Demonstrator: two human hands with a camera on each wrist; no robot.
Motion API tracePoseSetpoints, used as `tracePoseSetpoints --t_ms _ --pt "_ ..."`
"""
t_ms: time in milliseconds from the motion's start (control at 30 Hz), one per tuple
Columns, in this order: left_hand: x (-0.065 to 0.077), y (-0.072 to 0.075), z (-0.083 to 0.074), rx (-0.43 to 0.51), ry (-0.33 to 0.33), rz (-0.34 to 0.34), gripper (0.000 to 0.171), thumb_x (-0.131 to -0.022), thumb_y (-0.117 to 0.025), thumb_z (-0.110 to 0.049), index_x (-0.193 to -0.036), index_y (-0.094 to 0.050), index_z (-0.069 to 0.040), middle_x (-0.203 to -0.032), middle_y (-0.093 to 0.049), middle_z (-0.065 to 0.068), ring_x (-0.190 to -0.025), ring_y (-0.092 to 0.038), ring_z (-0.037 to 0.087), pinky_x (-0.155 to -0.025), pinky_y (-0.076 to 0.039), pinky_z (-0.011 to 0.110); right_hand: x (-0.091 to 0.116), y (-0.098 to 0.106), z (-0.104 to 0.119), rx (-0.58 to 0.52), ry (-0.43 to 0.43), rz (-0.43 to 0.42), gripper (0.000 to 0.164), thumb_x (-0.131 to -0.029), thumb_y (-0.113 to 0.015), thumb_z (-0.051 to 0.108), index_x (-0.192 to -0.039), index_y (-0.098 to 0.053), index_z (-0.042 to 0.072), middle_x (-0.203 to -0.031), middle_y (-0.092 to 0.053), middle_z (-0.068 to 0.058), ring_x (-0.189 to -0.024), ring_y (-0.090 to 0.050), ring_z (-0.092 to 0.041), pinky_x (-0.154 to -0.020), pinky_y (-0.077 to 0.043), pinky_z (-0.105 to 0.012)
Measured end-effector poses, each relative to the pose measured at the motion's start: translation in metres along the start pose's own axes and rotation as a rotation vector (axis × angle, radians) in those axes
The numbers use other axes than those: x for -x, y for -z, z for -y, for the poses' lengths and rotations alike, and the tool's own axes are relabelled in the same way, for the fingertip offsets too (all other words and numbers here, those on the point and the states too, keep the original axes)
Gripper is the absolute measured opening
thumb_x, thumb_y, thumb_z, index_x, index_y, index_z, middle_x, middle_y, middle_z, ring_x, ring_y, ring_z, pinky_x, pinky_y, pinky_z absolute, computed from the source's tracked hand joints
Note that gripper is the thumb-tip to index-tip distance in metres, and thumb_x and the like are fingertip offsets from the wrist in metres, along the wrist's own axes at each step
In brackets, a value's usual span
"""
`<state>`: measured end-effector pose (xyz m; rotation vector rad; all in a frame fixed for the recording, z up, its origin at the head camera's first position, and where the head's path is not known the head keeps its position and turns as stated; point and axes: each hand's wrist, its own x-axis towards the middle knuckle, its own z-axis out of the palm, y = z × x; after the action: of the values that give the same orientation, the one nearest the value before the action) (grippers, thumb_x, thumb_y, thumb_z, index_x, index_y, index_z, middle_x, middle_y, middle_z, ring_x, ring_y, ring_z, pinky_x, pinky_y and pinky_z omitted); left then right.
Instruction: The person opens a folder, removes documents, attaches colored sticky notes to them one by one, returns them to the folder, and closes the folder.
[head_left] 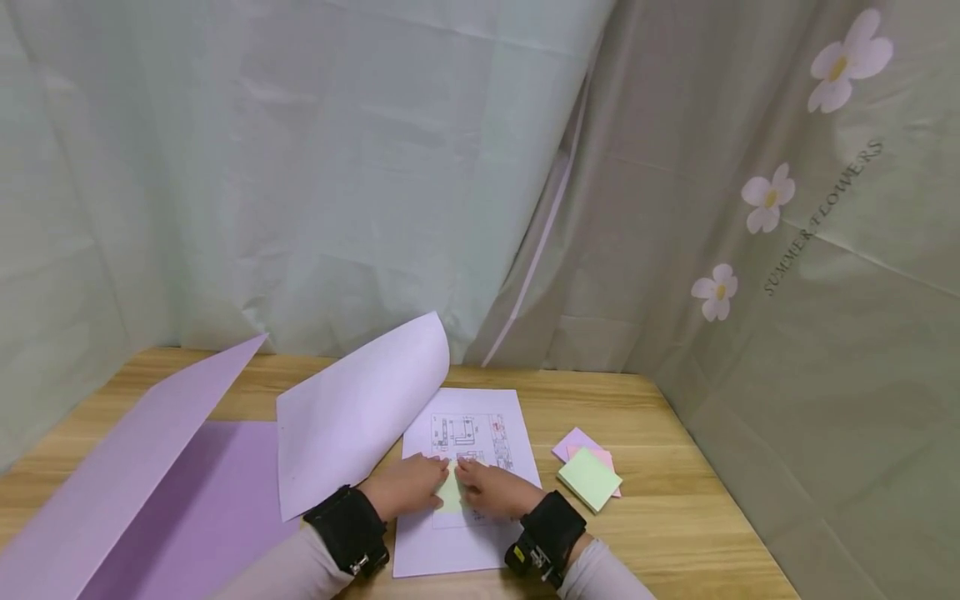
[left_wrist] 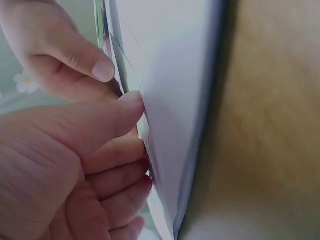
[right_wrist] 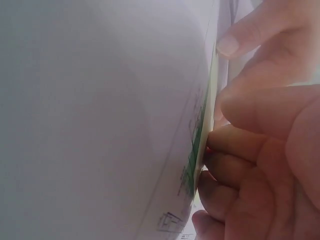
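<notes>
A pale green sticky note (head_left: 450, 502) lies on a stack of white paper (head_left: 423, 552), over a printed technical drawing (head_left: 463, 432). My left hand (head_left: 408, 487) rests its fingertips at the note's left edge. From the other side, my right hand (head_left: 495, 489) touches the note's right part. In the right wrist view the green note (right_wrist: 212, 75) lies almost edge-on against the sheet, with the fingers of the right hand (right_wrist: 265, 165) along it. Both thumbs sit close together over the note in the left wrist view, where the left hand (left_wrist: 55, 160) is nearest.
Right of the papers lie sticky pads: a green pad (head_left: 589, 479) on top of pink and purple ones. To the left, a purple folder (head_left: 217, 492) stands with its cover (head_left: 135, 467) raised, and a white sheet (head_left: 360, 408) curls up beside it. Curtains (head_left: 375, 167) surround the wooden table (head_left: 675, 517).
</notes>
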<state>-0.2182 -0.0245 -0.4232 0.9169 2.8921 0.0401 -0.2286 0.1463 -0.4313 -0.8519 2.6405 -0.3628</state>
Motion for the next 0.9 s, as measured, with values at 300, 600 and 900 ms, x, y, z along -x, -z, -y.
tracePoseSetpoints --t_ms 300,600,900 --pt "0.0 -0.004 0.004 0.037 0.048 -0.046 0.041 -0.073 -0.071 -0.027 -0.106 -0.063 -0.004 -0.111 -0.063 0.007 -0.092 -0.061 0.023 -0.08 -0.048 0.033 0.013 0.005 -0.008 -0.014 -0.066 -0.024 0.047 -0.09 -0.049 0.02 -0.135 -0.039 0.011 -0.141 -0.036 -0.005 -0.129 -0.034 -0.019 -0.104 -0.032 -0.033" --pt "0.006 0.001 0.002 0.054 0.097 -0.014 0.044 -0.074 -0.07 -0.025 -0.111 -0.061 -0.003 -0.111 -0.063 0.009 -0.094 -0.06 0.022 -0.083 -0.047 0.033 0.017 0.005 -0.018 0.003 -0.069 -0.017 0.047 -0.09 -0.05 0.02 -0.135 -0.04 0.01 -0.141 -0.036 -0.006 -0.13 -0.033 -0.02 -0.105 -0.03 -0.033" --pt "0.006 0.003 0.002 0.076 0.093 0.036 0.047 -0.076 -0.068 -0.025 -0.116 -0.058 -0.002 -0.12 -0.058 0.01 -0.11 -0.054 0.024 -0.094 -0.042 0.035 0.016 0.005 -0.017 0.004 -0.072 -0.017 0.049 -0.089 -0.052 0.021 -0.135 -0.039 0.009 -0.141 -0.035 -0.007 -0.13 -0.032 -0.02 -0.105 -0.03 -0.034"
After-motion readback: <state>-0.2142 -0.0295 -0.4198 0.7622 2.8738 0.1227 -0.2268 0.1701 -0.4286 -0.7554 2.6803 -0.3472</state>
